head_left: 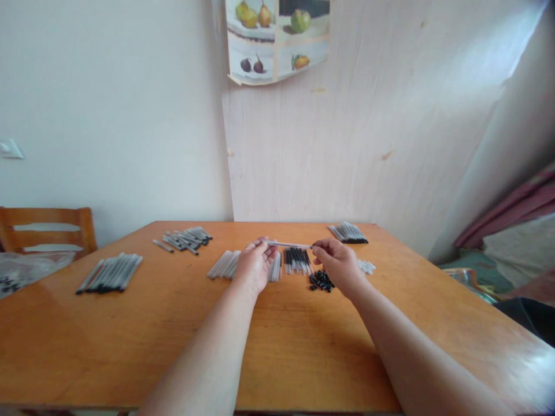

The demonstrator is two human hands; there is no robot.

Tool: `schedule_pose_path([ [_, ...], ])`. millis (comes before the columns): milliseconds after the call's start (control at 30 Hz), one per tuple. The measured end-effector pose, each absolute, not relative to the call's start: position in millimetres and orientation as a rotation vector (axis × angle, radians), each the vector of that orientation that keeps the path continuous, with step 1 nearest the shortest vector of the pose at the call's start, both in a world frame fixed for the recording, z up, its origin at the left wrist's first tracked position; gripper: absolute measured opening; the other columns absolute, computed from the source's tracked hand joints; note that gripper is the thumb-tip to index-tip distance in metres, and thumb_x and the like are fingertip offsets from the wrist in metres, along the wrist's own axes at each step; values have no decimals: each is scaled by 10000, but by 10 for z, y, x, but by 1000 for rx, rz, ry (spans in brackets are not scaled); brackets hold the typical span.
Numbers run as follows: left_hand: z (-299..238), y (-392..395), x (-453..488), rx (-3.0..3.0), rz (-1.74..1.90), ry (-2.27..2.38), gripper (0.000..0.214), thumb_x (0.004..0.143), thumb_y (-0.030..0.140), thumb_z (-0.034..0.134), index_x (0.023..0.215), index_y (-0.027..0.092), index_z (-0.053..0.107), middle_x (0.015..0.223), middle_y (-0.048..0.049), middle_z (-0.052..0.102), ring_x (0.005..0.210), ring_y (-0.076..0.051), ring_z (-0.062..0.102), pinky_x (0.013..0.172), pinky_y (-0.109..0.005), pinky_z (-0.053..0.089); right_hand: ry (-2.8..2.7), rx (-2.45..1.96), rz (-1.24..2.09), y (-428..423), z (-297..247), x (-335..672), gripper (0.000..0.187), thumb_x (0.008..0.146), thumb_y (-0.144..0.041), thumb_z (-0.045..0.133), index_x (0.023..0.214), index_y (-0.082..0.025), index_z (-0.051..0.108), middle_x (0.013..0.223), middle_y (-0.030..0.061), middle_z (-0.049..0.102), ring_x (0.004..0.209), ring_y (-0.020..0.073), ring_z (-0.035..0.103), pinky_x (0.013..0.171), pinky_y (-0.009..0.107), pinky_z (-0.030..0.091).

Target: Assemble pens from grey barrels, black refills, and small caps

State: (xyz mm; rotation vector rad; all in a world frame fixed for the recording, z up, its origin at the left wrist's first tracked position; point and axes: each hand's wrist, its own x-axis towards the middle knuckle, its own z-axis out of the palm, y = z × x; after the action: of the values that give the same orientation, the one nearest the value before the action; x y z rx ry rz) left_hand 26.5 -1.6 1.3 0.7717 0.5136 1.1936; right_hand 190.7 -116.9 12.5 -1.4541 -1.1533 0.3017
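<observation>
A thin, clear pen (290, 245) is held level above the table, stretched between my two hands. My left hand (255, 264) has its thumb and fingers closed on the left end, palm partly turned up. At the right end, the thumb and index finger of my right hand (340, 264) pinch the pen, where a small dark part shows. Below lie a row of clear pen barrels (223, 264), partly hidden by my left hand, and a bundle of black-and-clear ink refills (296, 260). A heap of small black pen parts (321, 281) sits beside my right hand.
Black-ended pens lie in a left bundle (111, 273), a loose pile (186, 238) and a far-right bundle (348, 232). Small whitish pieces (366, 267) sit past my right wrist. A wooden chair (47, 222) and a plastic bag (32, 267) are at the left.
</observation>
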Motion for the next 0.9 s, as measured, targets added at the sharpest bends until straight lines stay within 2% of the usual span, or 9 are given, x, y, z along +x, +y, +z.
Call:
schedule_pose_path([
  [167, 41, -32, 243, 761, 1216, 533, 122, 801, 105, 587, 910, 158, 570, 847, -70, 684, 734, -128, 668, 667, -240, 520, -1321, -1556, 19, -1173, 95, 1919, 221, 814, -345, 537, 900, -183, 661, 711, 16, 656, 661, 148, 599, 628, 260, 429],
  [300, 64, -40, 227, 757, 1239, 569, 103, 775, 122, 626, 852, 157, 567, 749, -36, 656, 676, -122, 655, 613, -220, 501, -1470, -1615, -158, -1196, 106, 1914, 170, 827, -308, 542, 855, -210, 678, 768, 17, 657, 711, 146, 590, 649, 253, 405],
  [600, 14, 36, 244, 832, 1335, 671, 272, 668, 276, 759, 812, 153, 564, 657, 5, 620, 566, -87, 596, 540, -187, 455, -1610, -1689, -93, -1209, 111, 1897, 137, 823, -265, 558, 778, -210, 674, 750, 10, 629, 690, 125, 571, 647, 226, 389],
  [900, 6, 36, 234, 881, 1352, 716, 332, 628, 346, 774, 789, 148, 561, 620, 17, 599, 545, -79, 562, 528, -190, 436, -1653, -1790, -45, -1249, 172, 1814, 154, 820, -280, 554, 803, -206, 688, 767, 12, 631, 694, 123, 565, 645, 217, 379],
])
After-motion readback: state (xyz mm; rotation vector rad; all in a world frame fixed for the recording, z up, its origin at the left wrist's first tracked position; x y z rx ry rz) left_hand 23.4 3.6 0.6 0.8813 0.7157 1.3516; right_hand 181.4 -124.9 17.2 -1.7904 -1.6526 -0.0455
